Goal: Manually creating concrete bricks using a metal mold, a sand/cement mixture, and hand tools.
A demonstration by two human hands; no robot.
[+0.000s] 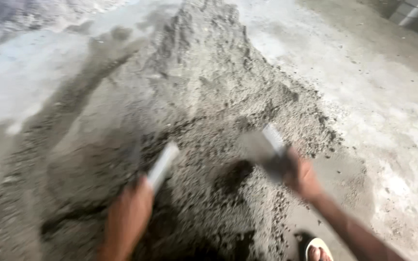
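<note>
Both hands are gripping tools over a grey pile of sand and gravel (204,121) on the floor (388,96): I am seeing the left hand (126,217) closing round a pale handle (163,166) whose long axis is running up and right into the pile. Right hand (301,176) is wrapping a flat blade (262,145), blurred, at the pile's right slope, just above a dark hollow (235,174). A sandalled foot (318,251) is showing below.

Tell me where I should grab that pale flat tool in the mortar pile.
Likely the near end of the pale flat tool, where the left hand already closes round it. Come from below, on the person's side: its far end slants up into the grey mortar pile. Blur hides any handle.
</note>
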